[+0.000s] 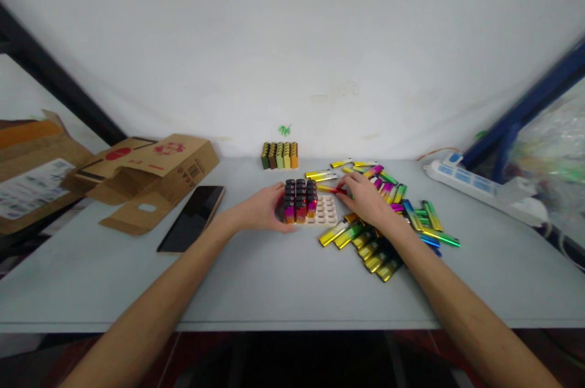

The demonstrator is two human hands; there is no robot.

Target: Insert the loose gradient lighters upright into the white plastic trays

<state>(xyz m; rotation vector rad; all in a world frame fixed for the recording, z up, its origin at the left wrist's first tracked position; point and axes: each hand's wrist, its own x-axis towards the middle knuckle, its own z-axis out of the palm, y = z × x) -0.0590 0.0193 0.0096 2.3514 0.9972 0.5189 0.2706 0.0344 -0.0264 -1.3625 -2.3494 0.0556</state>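
Observation:
A pale tray (327, 212) with round-edged slots stands mid-table, its left part filled with upright black-topped lighters (300, 202) in pink, orange and purple. My left hand (262, 208) is curved round the tray's left side, thumb at the front and fingers toward the back, gripping it. To the right of the tray, my right hand (365, 196) pinches a red and yellow lighter (328, 189) that points left. Beneath and beside that hand spreads a pile of loose shiny lighters (375, 260) in yellow, green, blue and purple; the forearm hides part of it.
Against the wall stands another block of upright lighters (280, 156), gold-topped. On the left are an opened cardboard box (183, 159), a second carton (34, 175) and a dark flat tablet-like device (194, 217). A white power strip (487, 187) lies at the right.

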